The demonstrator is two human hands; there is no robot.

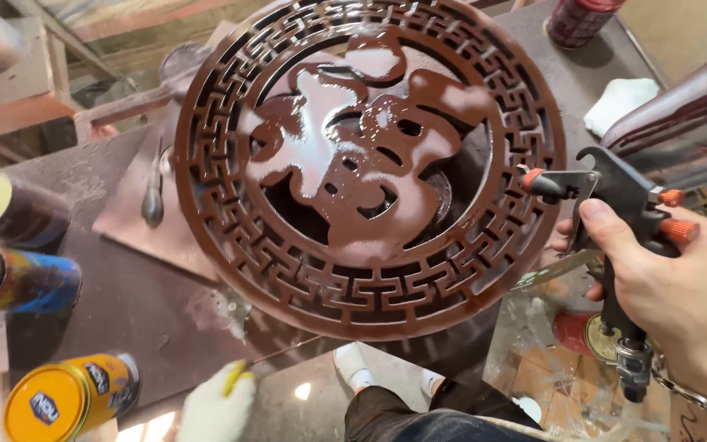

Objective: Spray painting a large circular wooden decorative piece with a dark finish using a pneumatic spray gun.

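A large round carved wooden panel (pixel 368 164) with a fretwork border and a raised figure in the middle fills the view, its glossy brown coat wet and shining. My right hand (pixel 673 278) grips a dark spray gun (pixel 615 205) with orange knobs, nozzle pointing left at the panel's right rim. My left hand (pixel 216 405), in a pale glove, is at the bottom edge, fingers around a thin stick that runs toward the panel's underside.
Several cans lie on their sides at the left: a dark one (pixel 10 211), a blue one (pixel 18 280), a yellow one (pixel 71 397). A brown-stained work surface (pixel 149 303) lies under the panel. A white rag (pixel 619 102) and a glossy turned wood piece (pixel 681 110) are at the right.
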